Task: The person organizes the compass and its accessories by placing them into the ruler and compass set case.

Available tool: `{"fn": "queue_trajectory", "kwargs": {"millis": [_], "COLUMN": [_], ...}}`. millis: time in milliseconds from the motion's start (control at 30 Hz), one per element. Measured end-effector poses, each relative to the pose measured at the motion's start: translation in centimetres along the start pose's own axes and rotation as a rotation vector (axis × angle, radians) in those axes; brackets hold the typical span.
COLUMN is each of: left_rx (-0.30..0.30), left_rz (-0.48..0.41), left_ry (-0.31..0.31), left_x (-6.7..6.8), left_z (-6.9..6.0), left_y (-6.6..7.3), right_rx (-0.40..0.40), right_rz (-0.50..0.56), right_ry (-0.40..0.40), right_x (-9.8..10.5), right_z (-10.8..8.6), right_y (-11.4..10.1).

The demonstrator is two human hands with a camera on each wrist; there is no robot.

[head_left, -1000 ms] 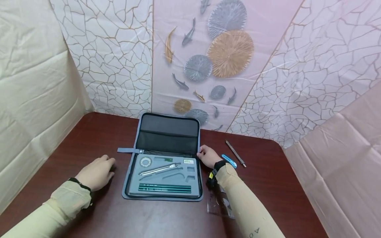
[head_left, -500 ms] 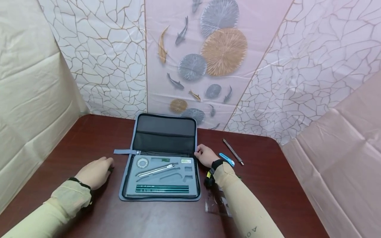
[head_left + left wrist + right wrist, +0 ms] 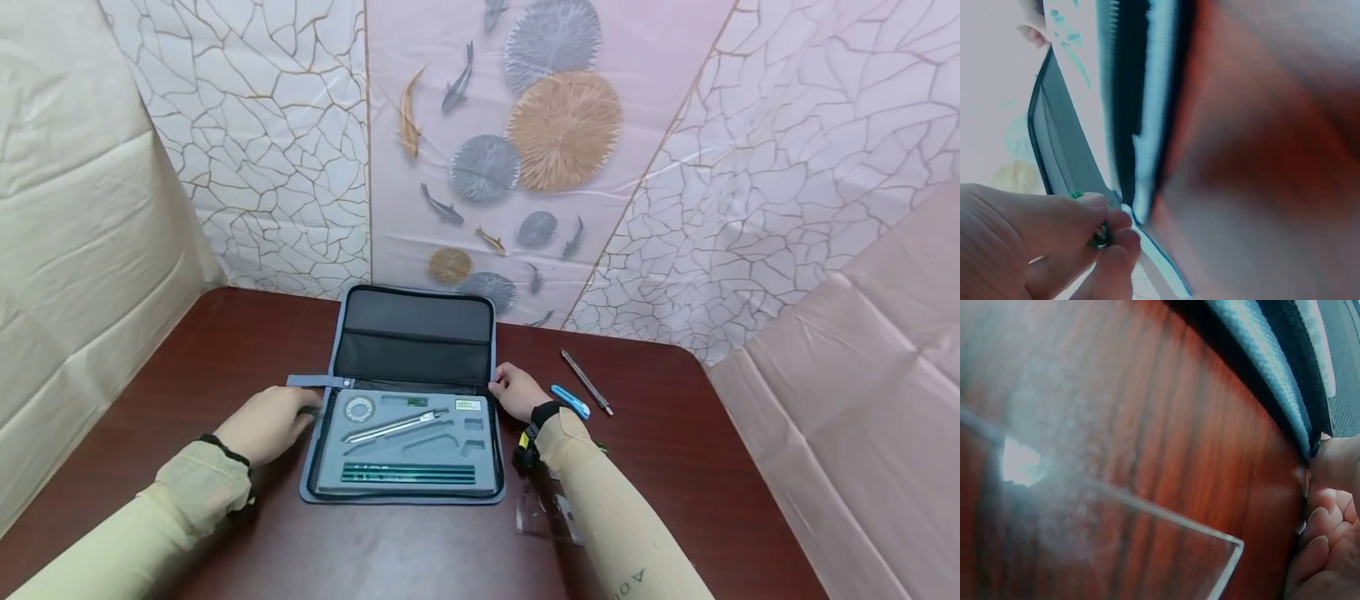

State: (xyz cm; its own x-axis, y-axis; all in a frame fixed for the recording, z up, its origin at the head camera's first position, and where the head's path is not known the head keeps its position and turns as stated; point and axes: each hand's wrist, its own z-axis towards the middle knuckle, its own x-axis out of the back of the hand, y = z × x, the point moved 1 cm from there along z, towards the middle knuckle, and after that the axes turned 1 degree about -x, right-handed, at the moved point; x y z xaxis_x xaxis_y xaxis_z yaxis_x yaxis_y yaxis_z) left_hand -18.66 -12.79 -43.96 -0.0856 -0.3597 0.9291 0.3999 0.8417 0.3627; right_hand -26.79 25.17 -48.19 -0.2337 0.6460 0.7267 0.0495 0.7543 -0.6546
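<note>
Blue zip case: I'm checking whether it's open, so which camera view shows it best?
The head view, where the blue zip case lies open and wholly in frame. The left wrist view crops it; the right wrist view shows only part, by the right hand.

Blue-grey, rectangular fabric zip case (image 3: 402, 500): open, base flat on table, lid tilted up at back, dark lining with pocket inside. Narrow blue-grey strap (image 3: 311, 381) sticks out left, near hinge. Pale grey moulded tray (image 3: 330, 450) with shaped recesses fills base. Right hand (image 3: 521, 393) touches case's right edge near hinge.

Small dark-and-green piece (image 3: 1101, 235): pinched in left hand's (image 3: 262, 427) fingertips, just beside case's left edge; mostly hidden, exact shape unclear.
</note>
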Motion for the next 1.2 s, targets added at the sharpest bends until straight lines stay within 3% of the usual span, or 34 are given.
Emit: {"fn": "queue_trajectory", "kwargs": {"millis": [167,367,533,667,867,1000,1200], "left_rx": [-0.027,-0.118,-0.228,-0.264,-0.338,-0.368,-0.343], "left_rz": [-0.03,-0.046,-0.091,-0.088,-0.139,-0.117,-0.108], "left_ry": [0.004,0.044,0.07,0.029,-0.086,-0.096,-0.103], "left_x": [0.0,-0.8,-2.5,-4.5,-6.9,-7.5,-7.3], "left_z": [1.0,2.7,4.1,4.9,6.4,6.8,7.2], "left_y": [2.1,5.7,9.3,11.4,13.4,14.1,15.0], "right_rx": [0.001,-0.008,-0.011,-0.011,-0.011,-0.009,-0.009], "right_rz": [-0.013,-0.008,-0.013,-0.009,-0.009,-0.019,-0.033], "right_ry": [-0.003,-0.001,0.015,0.006,0.02,0.007,0.011], "right_x": [0.0,0.5,0.4,0.1,0.0,-0.2,0.0], "right_z": [0.1,-0.1,-0.1,0.0,0.1,0.1,0.2], "right_y": [0.0,0.2,0.1,-0.1,-0.4,-0.3,-0.2]}}
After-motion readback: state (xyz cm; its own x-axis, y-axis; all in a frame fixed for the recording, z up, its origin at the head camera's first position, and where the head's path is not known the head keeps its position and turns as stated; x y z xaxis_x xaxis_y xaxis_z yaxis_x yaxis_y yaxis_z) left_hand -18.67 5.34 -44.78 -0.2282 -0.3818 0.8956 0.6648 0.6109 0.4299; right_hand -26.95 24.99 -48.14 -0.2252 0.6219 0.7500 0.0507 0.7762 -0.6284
